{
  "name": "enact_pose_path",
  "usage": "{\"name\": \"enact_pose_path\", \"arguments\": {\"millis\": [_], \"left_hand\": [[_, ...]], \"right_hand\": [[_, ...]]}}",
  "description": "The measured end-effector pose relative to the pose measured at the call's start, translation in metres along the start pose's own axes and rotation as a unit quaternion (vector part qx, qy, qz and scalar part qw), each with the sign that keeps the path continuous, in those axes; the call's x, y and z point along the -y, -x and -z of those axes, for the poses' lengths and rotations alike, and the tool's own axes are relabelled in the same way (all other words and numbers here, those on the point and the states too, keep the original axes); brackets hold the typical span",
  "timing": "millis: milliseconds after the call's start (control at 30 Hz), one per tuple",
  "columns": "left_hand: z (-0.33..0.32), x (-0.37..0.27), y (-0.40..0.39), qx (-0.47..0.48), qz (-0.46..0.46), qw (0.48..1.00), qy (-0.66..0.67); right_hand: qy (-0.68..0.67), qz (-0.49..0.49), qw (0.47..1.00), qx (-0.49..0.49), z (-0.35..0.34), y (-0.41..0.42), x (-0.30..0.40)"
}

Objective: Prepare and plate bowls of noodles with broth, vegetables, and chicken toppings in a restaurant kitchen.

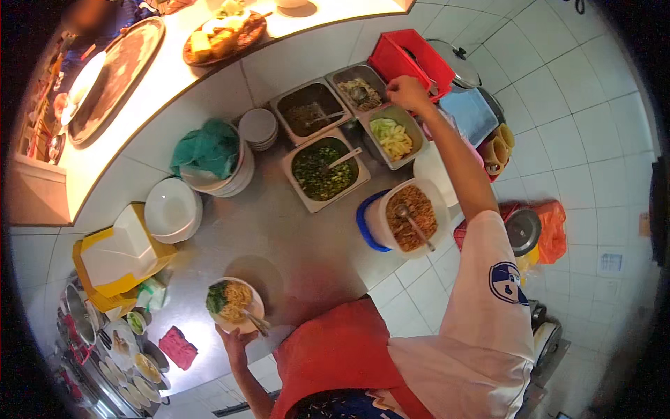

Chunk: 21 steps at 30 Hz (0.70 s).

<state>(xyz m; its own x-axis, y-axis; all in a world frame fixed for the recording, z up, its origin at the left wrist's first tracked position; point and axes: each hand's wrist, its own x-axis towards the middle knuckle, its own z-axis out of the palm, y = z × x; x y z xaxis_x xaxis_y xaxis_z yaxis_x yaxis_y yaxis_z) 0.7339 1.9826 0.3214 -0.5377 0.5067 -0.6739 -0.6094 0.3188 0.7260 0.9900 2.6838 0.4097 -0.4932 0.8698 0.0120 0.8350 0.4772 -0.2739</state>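
Note:
My left hand (236, 343) grips the near rim of a white bowl (251, 327) that holds noodles (236, 301), dark leafy greens (218, 297) and metal cutlery. My right hand (407, 93) is at the far right, over the near edge of a red plastic bin (390, 50); its fingers are bent, and what they hold, if anything, cannot be made out. Just left of it is a steel pan of pale shredded food (361, 93). Nearer lies a pan of sliced pale green vegetables (391, 137). A white tub of brown minced topping (408, 212) with a spoon stands below my right forearm.
A steel pan of chopped green onions in liquid (322, 173) and a darker sauce pan (309, 114) stand mid-counter. Stacked white bowls (170, 209), a green cloth (209, 149), a yellow-edged box (123, 256) and a red cloth (178, 347) are at left. A lit ledge (309, 21) runs behind.

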Motion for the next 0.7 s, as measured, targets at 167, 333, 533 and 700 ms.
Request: {"name": "enact_pose_path", "arguments": {"millis": [167, 333, 533, 700], "left_hand": [[-0.048, 0.004, -0.028, -0.043, -0.008, 0.999, -0.021], [-0.103, -0.003, -0.051, -0.08, -0.042, 0.996, -0.02], [-0.136, -0.01, -0.076, -0.043, -0.08, 0.996, 0.01], [-0.133, -0.008, -0.083, -0.045, -0.047, 0.998, -0.007]], "right_hand": [[0.099, 0.008, 0.992, 0.074, -0.058, -0.041, -0.001], [0.176, 0.108, 0.977, 0.057, -0.057, -0.046, 0.001], [0.268, 0.23, 0.934, 0.053, -0.055, -0.056, 0.0], [0.265, 0.216, 0.934, 0.102, -0.061, -0.052, 0.017]]}}
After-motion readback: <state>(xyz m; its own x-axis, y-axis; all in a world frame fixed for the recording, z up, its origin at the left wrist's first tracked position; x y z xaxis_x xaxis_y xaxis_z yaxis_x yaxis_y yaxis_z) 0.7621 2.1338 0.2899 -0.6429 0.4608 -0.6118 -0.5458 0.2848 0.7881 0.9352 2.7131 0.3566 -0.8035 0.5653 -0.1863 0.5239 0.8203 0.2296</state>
